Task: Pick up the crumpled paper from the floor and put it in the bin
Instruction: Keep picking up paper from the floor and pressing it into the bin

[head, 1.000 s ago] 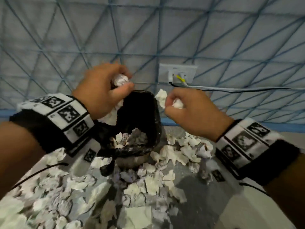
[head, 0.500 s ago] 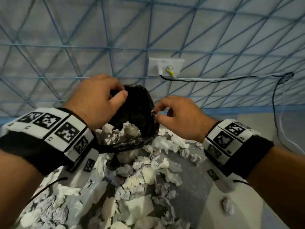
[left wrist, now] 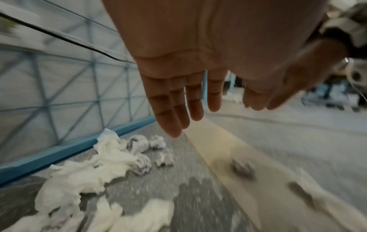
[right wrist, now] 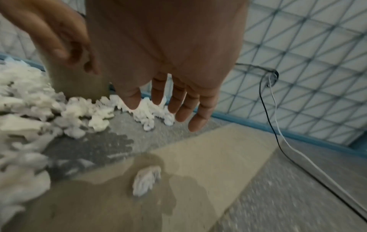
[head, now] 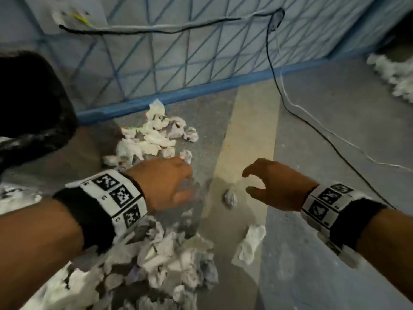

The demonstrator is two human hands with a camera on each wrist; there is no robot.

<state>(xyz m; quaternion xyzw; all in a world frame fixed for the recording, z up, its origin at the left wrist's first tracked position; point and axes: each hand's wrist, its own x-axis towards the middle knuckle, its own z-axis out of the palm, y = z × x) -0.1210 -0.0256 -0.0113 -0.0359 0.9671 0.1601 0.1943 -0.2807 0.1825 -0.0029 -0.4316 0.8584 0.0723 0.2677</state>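
Below, we see a small grey-white crumpled paper ball between our empty, loosely spread left hand and right hand.

The wall was pale grey, crossed by a lattice of blue diagonal lines, with a blue skirting strip along its foot. A white wall socket sat high at the left, and a black cable with a thin white wire beside it trailed down onto the floor. The floor was speckled grey, with a tan band running across it.
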